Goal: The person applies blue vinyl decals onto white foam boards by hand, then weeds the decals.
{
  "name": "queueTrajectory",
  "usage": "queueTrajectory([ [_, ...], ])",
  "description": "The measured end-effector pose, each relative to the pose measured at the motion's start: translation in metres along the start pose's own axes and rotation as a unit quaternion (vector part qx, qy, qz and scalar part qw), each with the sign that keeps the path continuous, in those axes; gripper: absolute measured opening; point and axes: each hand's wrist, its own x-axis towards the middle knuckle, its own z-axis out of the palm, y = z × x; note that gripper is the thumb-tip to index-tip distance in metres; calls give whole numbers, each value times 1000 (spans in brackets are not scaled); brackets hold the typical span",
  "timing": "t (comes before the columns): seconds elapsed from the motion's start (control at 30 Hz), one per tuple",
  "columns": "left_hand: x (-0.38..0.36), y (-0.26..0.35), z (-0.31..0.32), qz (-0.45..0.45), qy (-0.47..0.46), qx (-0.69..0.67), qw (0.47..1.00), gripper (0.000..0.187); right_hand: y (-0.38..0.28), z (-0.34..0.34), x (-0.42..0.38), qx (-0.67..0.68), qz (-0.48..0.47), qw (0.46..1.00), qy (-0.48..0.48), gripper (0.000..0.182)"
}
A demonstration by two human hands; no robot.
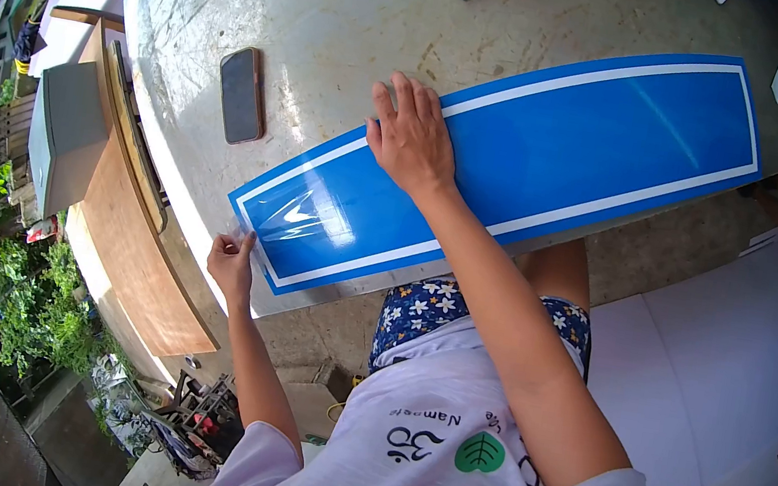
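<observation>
Worktop (341, 25) is cut off at the top. On it lies 1 blue sheet (575, 140) with white border; the right hand (414, 141), grip released, palm down, hides part of it. Left hand's (231, 268) grip is clenched at the narrow end; what it pinches is unclear.

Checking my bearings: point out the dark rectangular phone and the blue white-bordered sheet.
Dark rectangular phone (243, 98): head view, middle of screen.
Blue white-bordered sheet (534, 160): head view, blue face near middle.

Green trees (38, 301) grow outside in bright light. The floor (305, 331) is gray and stained.
</observation>
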Motion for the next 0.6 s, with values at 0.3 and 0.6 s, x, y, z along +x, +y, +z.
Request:
queueTrajectory([
  [0.3,4,-7,-3,9,4,-15,1000,38,0,1,0,3,0,1000,1,40],
  [0.6,11,-9,-8,57,-3,36,998,40,0,1,0,8,1,1000,1,39],
])
